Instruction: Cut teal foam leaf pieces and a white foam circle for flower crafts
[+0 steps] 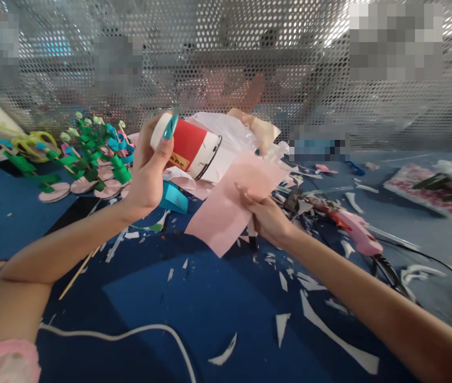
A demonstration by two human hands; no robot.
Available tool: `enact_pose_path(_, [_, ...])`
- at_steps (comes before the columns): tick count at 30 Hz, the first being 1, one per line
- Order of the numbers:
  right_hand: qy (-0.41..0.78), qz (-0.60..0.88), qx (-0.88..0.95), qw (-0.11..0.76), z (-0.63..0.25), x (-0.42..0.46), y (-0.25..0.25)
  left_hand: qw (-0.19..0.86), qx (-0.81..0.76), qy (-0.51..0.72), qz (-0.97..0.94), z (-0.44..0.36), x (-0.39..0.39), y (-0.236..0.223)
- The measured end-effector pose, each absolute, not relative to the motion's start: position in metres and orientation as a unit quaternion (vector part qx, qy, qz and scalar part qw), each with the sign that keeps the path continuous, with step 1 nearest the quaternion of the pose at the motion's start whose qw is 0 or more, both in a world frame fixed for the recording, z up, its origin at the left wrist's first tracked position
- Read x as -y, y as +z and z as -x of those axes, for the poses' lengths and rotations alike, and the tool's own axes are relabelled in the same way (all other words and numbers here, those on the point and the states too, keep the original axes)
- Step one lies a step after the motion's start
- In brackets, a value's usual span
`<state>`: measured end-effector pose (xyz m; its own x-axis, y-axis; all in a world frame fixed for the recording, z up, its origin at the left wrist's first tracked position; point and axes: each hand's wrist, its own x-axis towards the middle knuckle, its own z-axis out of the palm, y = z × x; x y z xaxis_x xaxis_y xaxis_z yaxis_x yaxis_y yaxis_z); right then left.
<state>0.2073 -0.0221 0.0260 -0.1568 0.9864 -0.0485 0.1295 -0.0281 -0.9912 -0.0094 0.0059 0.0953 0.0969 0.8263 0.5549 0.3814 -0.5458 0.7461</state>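
Note:
My left hand [149, 169] is closed around a cup [194, 141], white with a red band and black drawn lines, tilted on its side in the air. A sheet of pink paper [221, 215] is pinched in my right hand [268, 219], just right of the cup and overlapping the view of white sheeting behind it. A small white-and-black item [252, 234] shows below my right fingers; whether it is held cannot be made out. Beneath the cup lies a roll of teal ribbon or tape [173, 197].
Craft flowers [106, 151] with green leaves and pink round bases stand at left, near yellow-handled scissors [36, 146]. A pink glue gun [357, 231] lies at right. White paper scraps [282, 327] and a white cable [130, 334] lie on the blue surface. Behind rises perforated metal mesh [194, 64].

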Motion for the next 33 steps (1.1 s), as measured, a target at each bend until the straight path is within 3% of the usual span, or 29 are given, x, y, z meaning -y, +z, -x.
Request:
enact_pose_path(3, [0.507, 0.520, 0.549, 0.415, -0.214, 0.026, 0.049, 0.180, -0.422, 0.513, -0.726, 0.011, -0.014, 0.095])
enact_pose_path(7, [0.551, 0.550, 0.587, 0.223, -0.203, 0.046, 0.063, 0.173, -0.325, 0.551, -0.748, 0.011, -0.024, 0.093])
enact_pose_path(10, [0.461, 0.608, 0.635, 0.119, -0.186, 0.061, 0.051, 0.180, -0.285, 0.581, -0.741, 0.009, -0.020, 0.090])
enact_pose_path(15, [0.258, 0.655, 0.693, 0.155, -0.174, 0.068, 0.030, 0.176, -0.290, 0.537, -0.772, 0.007, -0.004, 0.088])
enact_pose_path(20, [0.313, 0.630, 0.681, 0.204, -0.186, 0.057, 0.033, 0.157, -0.304, 0.487, -0.804, 0.006, 0.004, 0.088])
enact_pose_path(23, [0.321, 0.620, 0.679, 0.225, -0.196, 0.052, 0.045, 0.143, -0.344, 0.396, -0.839, 0.003, 0.011, 0.091])
enact_pose_path(28, [0.282, 0.655, 0.686, 0.142, -0.203, 0.055, 0.069, 0.096, -0.430, 0.175, -0.880, 0.002, 0.027, 0.094])
enact_pose_path(33, [0.206, 0.518, 0.827, 0.074, -0.183, 0.070, 0.062, 0.037, -0.493, 0.175, -0.851, 0.004, 0.030, 0.102])
